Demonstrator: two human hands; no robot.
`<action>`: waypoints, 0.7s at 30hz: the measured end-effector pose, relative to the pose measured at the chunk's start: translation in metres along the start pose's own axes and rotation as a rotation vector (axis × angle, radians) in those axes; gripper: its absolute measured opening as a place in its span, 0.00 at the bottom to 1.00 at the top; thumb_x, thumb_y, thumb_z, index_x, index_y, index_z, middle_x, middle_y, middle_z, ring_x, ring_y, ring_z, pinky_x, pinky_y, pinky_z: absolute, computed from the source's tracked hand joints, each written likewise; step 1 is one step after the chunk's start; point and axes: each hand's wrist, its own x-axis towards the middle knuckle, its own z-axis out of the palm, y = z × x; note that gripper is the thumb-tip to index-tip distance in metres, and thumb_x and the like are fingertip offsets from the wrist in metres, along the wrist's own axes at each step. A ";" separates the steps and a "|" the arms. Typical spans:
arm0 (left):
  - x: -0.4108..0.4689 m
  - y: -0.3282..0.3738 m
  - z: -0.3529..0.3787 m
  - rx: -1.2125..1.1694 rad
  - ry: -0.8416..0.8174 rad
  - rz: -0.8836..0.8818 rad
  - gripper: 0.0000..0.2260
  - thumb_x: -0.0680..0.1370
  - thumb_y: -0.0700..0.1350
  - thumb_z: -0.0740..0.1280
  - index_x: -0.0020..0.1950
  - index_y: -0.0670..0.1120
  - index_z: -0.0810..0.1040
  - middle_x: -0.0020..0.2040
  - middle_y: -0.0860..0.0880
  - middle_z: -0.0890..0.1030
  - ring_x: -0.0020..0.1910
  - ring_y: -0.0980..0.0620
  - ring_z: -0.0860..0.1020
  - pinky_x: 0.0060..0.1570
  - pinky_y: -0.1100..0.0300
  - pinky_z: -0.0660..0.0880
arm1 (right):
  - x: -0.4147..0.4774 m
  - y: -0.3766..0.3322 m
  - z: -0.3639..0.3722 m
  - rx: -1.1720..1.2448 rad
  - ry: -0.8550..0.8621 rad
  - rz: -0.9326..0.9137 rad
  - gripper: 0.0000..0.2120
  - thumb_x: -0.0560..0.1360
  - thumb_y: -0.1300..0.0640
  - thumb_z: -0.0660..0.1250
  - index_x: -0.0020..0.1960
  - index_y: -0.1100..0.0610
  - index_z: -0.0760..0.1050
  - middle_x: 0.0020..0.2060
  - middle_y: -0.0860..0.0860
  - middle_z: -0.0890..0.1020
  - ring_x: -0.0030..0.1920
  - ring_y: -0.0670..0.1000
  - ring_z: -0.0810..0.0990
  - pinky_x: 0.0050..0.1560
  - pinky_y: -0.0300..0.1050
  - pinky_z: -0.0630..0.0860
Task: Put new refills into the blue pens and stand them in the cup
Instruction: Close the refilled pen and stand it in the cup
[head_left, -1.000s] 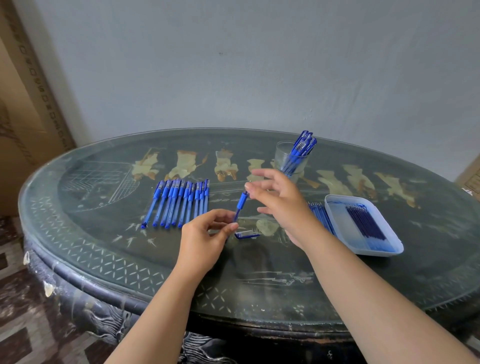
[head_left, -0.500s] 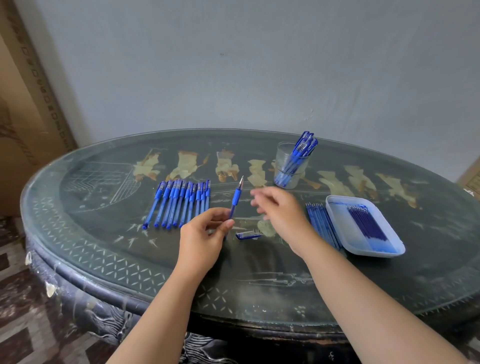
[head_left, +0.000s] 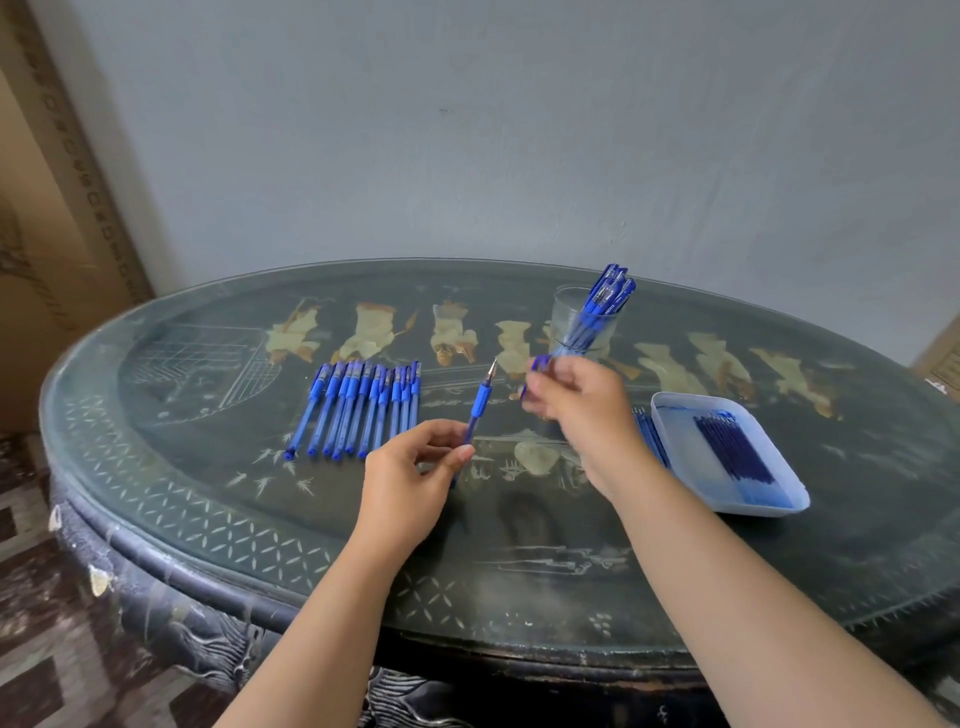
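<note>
The step in hand is the closing of one pen. The left hand (head_left: 410, 473) pinches the lower barrel of a blue pen (head_left: 479, 402) between thumb and fingers and holds it above the table (head_left: 208, 467), tilted, with the metal tip pointing up and away. The tip is bare, so I judge that the new refill is already inside and only the cap is missing.

The right hand (head_left: 582, 410) is just beside the tip, with its fingers curled around a small blue piece (head_left: 540, 364). It is blurred, so I cannot be sure, but it is probably the cap of this pen.

The next move asks the right hand to line the open end of the cap with the tip and push it down straight until it sits. After that, the pen goes into the clear cup (head_left: 566, 317) behind the right hand, where several blue pens (head_left: 605, 296) stand leaning to the right.

A row of pens (head_left: 363, 405) lies flat to the left and waits for its turn. The dark refills (head_left: 732, 449) lie in the white tray (head_left: 680, 431) on the right, so much of the task remains.
</note>
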 end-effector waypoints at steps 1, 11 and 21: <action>0.000 0.000 0.000 0.003 -0.002 0.003 0.10 0.74 0.39 0.74 0.46 0.56 0.81 0.41 0.59 0.84 0.40 0.63 0.81 0.44 0.73 0.74 | 0.001 -0.010 -0.001 0.173 0.009 0.012 0.04 0.77 0.64 0.69 0.49 0.57 0.79 0.43 0.52 0.84 0.43 0.50 0.85 0.53 0.48 0.81; 0.000 0.002 0.000 0.013 -0.015 0.011 0.08 0.74 0.39 0.73 0.47 0.53 0.82 0.42 0.57 0.84 0.41 0.62 0.81 0.42 0.74 0.74 | -0.004 -0.030 0.010 0.143 -0.144 0.010 0.07 0.74 0.63 0.73 0.51 0.60 0.80 0.43 0.53 0.84 0.45 0.49 0.85 0.50 0.53 0.83; 0.000 0.000 0.000 0.010 -0.007 0.016 0.09 0.74 0.38 0.73 0.47 0.52 0.82 0.42 0.56 0.84 0.40 0.61 0.81 0.42 0.74 0.74 | -0.013 -0.022 0.022 -0.030 -0.125 -0.044 0.05 0.75 0.63 0.72 0.50 0.58 0.79 0.42 0.51 0.81 0.49 0.51 0.84 0.44 0.53 0.84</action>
